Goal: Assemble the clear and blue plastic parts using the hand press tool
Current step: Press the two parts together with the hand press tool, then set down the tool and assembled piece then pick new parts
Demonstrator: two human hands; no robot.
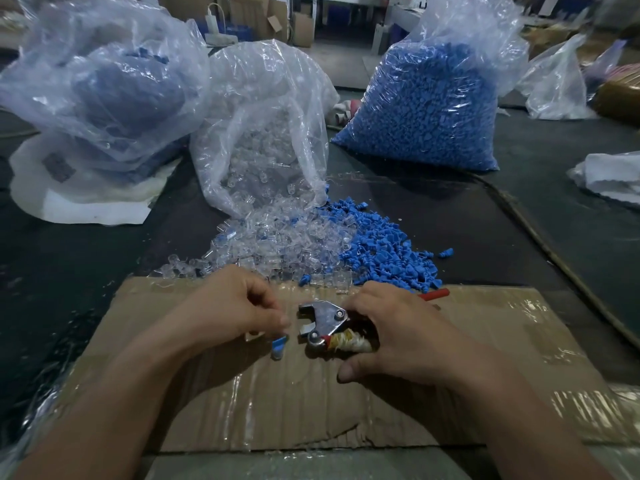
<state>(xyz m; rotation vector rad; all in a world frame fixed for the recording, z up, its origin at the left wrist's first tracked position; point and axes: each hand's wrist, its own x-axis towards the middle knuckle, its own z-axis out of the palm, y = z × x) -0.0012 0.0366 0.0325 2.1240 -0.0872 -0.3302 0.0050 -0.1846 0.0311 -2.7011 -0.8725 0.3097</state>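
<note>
Right hand (398,336) grips press tool (323,323) — cardboard (277,407) centre

Bare cardboard (277,403) near (tape-glossed), clear parts pile (277,237) and blue parts pile (384,251) blocking its far edge, blue-filled bag (426,109) far right.

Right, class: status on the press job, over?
Right hand grips press, jaws empty. Left hand curled over part beside it, grip unclear. Nothing between them.

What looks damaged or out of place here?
The cardboard sheet is torn along its near edge. The hand press tool in the right hand has one handle wrapped in pale strips. One stray blue part lies apart.
</note>
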